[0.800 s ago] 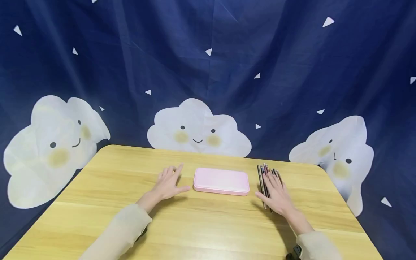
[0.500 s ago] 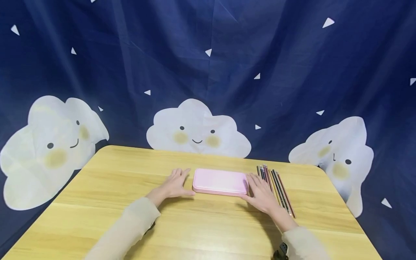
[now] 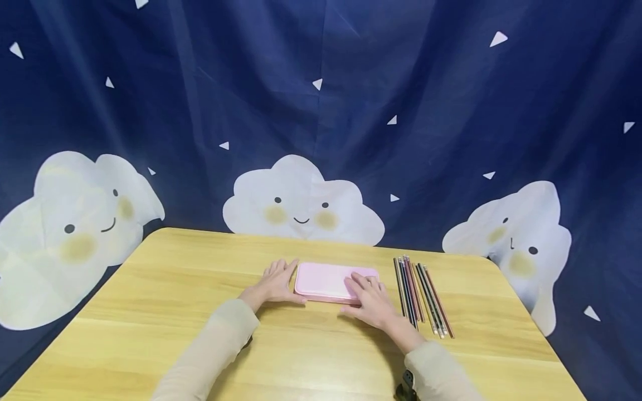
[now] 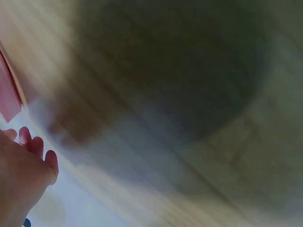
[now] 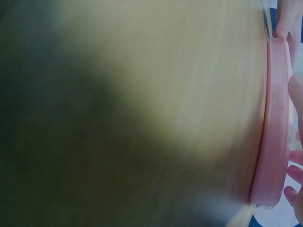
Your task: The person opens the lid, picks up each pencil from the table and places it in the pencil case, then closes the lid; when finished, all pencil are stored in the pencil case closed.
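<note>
A flat, closed pink pencil case (image 3: 321, 278) lies lengthwise across the table in the head view. At its left end is my left hand (image 3: 273, 284), fingers extended along that side and thumb by the front left corner. My right hand (image 3: 373, 303) lies over the right part of the lid, fingers spread, thumb at the front edge. In the right wrist view, the case's pink side (image 5: 275, 123) faces the camera, with the fingertips (image 5: 295, 172) right at the lid. The left wrist view catches the left hand (image 4: 26, 170) near a pink corner (image 4: 8, 92).
Right of the case, pencils lie in two loose groups, one of several pencils (image 3: 408, 292) and another of several pencils (image 3: 435, 301) beside it. The wooden table (image 3: 311, 351) has its far edge against a dark blue curtain (image 3: 271, 83) printed with clouds.
My right hand has come off the pencils and moved left onto the case's lid. The left hand has shifted right, up to the case's left end.
</note>
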A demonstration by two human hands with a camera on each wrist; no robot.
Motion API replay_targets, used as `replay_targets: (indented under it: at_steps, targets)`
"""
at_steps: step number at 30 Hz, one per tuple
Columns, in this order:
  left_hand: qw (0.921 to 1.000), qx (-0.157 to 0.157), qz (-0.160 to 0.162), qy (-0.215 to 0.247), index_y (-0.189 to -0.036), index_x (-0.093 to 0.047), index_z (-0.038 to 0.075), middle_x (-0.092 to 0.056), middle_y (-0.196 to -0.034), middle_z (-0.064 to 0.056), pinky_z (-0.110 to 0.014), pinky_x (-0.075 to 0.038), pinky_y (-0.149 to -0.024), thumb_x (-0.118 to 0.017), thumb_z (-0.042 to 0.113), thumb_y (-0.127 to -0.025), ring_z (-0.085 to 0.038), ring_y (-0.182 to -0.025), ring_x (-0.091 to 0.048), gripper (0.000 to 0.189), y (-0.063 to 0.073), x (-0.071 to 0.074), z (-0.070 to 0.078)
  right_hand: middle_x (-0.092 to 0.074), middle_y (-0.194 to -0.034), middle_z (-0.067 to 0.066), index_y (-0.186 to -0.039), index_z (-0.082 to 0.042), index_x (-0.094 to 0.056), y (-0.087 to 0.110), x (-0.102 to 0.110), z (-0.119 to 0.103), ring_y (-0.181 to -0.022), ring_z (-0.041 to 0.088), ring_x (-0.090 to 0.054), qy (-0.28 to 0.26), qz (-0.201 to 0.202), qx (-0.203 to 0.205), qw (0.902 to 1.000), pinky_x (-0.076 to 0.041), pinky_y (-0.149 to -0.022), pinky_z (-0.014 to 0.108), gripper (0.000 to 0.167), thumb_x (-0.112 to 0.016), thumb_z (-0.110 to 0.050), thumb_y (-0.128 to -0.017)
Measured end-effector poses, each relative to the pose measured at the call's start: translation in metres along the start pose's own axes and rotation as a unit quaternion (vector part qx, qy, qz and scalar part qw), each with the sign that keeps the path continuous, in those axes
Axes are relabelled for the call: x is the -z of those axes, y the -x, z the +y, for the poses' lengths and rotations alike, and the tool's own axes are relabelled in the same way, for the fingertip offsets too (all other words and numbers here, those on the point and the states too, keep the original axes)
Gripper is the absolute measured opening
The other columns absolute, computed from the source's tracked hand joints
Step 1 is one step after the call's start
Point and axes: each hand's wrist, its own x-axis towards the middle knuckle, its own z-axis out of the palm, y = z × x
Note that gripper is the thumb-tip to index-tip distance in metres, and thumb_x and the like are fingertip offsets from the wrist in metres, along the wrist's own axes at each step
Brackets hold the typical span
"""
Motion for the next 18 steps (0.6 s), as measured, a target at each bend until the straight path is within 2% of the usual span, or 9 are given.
replay_targets:
  at_steps: [9, 14, 18]
  targets:
    - [0.9996, 0.020, -0.008, -0.020, -0.143, -0.028, 0.010, -0.038, -0.096, -0.005, -0.034, -0.026, -0.074, -0.072, 0.068, -0.053, -0.021, -0.090, -0.033, 0.116, -0.0036, -0.0071, -0.0033, -0.045, -0.133, 0.014, -0.129, -0.012, -0.051, -0.0075, -0.0069, -0.0043, -0.112, 0.033, -0.042, 0.031, 0.016, 0.018, 0.9992, -0.035, -0.089, 0.049, 0.071, -0.066, -0.054, -0.073]
    - [0.9999, 0.010, -0.012, -0.003, -0.141, -0.029, 0.010, -0.042, -0.102, -0.008, -0.040, -0.025, -0.081, -0.072, 0.069, -0.051, -0.024, -0.093, -0.035, 0.116, -0.0078, -0.0068, 0.0028, -0.046, -0.131, 0.013, -0.127, -0.012, -0.053, -0.0093, -0.0083, -0.0032, -0.111, 0.032, -0.042, 0.045, 0.020, 0.015, 0.9987, -0.037, -0.088, 0.047, 0.068, -0.068, -0.051, -0.073]
    - [0.9998, 0.018, -0.011, 0.006, -0.139, -0.032, 0.010, -0.043, -0.109, -0.010, -0.041, -0.025, -0.085, -0.074, 0.066, -0.051, -0.025, -0.099, -0.035, 0.113, -0.0101, -0.0067, 0.0058, -0.047, -0.129, 0.014, -0.125, -0.010, -0.054, -0.0105, -0.0078, -0.0038, -0.110, 0.032, -0.043, 0.057, 0.027, 0.021, 0.9978, -0.038, -0.088, 0.048, 0.066, -0.069, -0.048, -0.073]
